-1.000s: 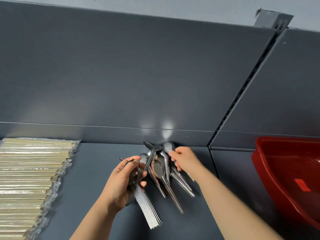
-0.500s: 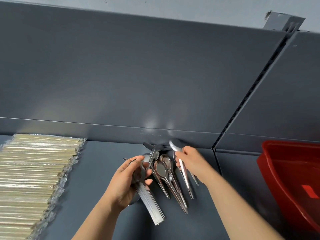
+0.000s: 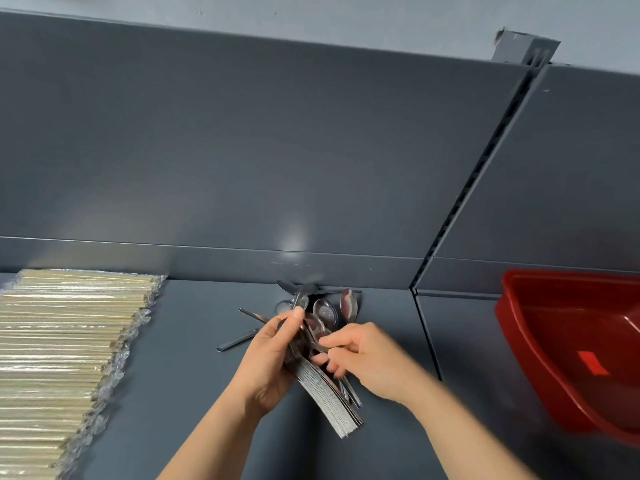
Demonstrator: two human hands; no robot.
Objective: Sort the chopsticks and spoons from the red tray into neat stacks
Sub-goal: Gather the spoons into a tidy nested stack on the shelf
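Note:
My left hand [image 3: 273,355] grips a thick nested stack of metal spoons [image 3: 329,396], its handles fanning down to the right. My right hand [image 3: 363,362] pinches a spoon right beside that stack, its fingers curled around the handle. Several loose spoons [image 3: 325,311] lie on the dark shelf behind my hands, bowls up, near the back wall. A wide stack of wrapped chopsticks [image 3: 65,348] lies at the left. The red tray [image 3: 519,327] sits at the right edge; the part of its inside that shows holds nothing.
The dark grey shelf [image 3: 180,375] meets a tall grey back panel [image 3: 242,150]. A slotted upright post [image 3: 460,209] and a seam in the shelf divide the spoon area from the tray's section. One spoon handle [image 3: 239,340] lies loose left of my hands.
My right hand has come down from the loose spoons' bowls to the stack in my left hand, bringing a spoon with it. The left hand has shifted slightly right.

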